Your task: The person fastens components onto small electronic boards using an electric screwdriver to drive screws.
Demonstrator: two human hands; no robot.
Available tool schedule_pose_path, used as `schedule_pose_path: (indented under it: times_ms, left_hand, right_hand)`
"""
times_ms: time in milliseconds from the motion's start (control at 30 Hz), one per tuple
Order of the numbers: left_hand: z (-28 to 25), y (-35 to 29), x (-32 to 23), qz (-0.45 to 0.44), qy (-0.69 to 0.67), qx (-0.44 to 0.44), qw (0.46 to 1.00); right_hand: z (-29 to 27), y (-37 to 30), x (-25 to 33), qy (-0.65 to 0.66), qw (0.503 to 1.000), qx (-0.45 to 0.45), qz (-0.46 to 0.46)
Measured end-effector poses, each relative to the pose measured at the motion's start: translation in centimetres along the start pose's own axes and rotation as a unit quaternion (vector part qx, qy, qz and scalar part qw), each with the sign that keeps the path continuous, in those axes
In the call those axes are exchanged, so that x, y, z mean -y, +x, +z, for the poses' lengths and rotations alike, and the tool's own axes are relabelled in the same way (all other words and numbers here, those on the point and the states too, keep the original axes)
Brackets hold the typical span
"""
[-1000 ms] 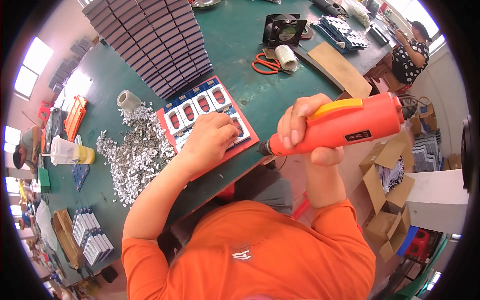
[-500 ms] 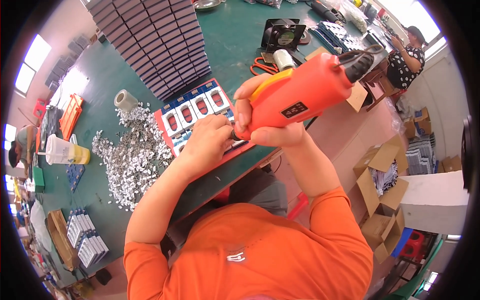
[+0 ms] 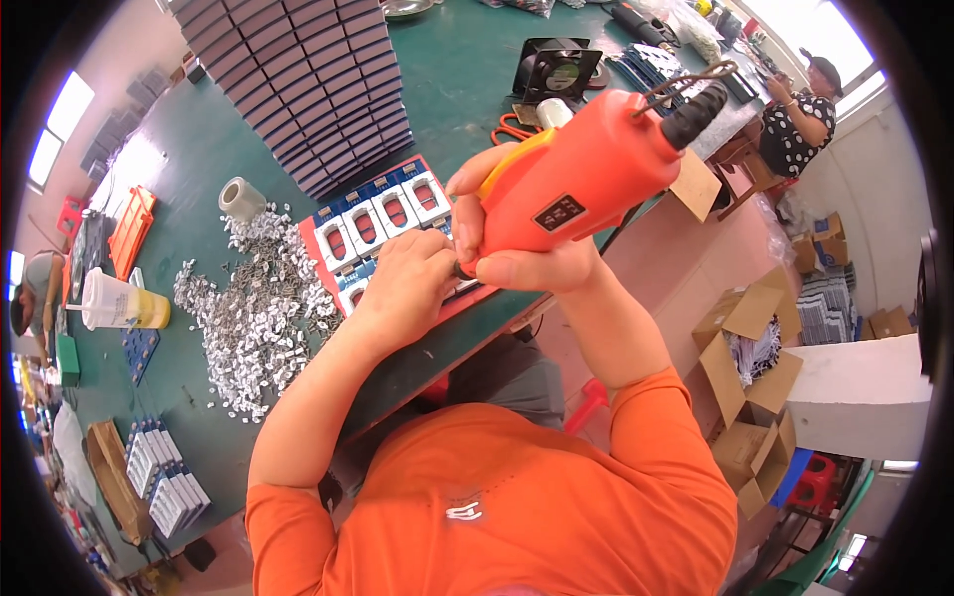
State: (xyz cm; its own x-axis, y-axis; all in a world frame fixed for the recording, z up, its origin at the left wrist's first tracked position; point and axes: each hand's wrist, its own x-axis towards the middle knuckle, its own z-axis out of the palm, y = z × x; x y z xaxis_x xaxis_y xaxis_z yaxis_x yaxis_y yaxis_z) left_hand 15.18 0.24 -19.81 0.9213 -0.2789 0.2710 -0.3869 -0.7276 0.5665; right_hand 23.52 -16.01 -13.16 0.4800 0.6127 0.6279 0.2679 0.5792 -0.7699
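Observation:
My right hand [image 3: 517,248] is wrapped round a red electric screwdriver [image 3: 581,179] with a yellow lever and a black cable end. The tool is tilted, its nose down at the fingers of my left hand [image 3: 412,273]. Those left fingers are bent together over a red tray [image 3: 313,243], beside the nose; whatever they pinch is hidden. Rows of white-and-blue plastic housings [image 3: 365,226] with red oval centres sit in the tray. To its left spreads a heap of small white clips and metal screws [image 3: 268,308].
Behind the tray rises a tall stack of blue-edged blocks [image 3: 308,89]. A tape roll [image 3: 241,199] and a plastic cup [image 3: 124,301] stand at the left. Black fan [image 3: 556,70] and orange-handled scissors [image 3: 512,129] lie at the back. Open cartons [image 3: 755,338] are on the right floor; a person sits far right.
The view has shifted slightly. The screwdriver and my right hand have moved a little left; my left hand stays bent over the tray at the tool's nose.

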Motion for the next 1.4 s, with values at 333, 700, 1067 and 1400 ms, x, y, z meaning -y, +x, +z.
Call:
schedule_pose_path:
  times_ms: [333, 700, 1067, 1400]
  left_hand:
    - [-0.8, 0.1, -1.0, -0.054, -0.099, 0.005, 0.994]
    - [0.1, -0.2, 0.4, 0.041, -0.015, -0.089, 0.995]
    - [-8.4, -9.8, 0.7, -0.117, 0.145, -0.189, 0.964]
    - [-8.1, -14.2, 3.3, -0.228, 0.197, -0.091, 0.949]
  right_hand:
    - [0.9, 1.0, -0.2, -0.004, 0.997, -0.018, 0.069]
    - [1.5, 1.2, -1.0, -0.004, 0.997, -0.031, 0.072]
    - [0.1, -1.3, 0.9, 0.182, 0.983, 0.008, -0.020]
    - [1.4, -2.6, 0.2, 0.182, 0.983, -0.008, 0.001]
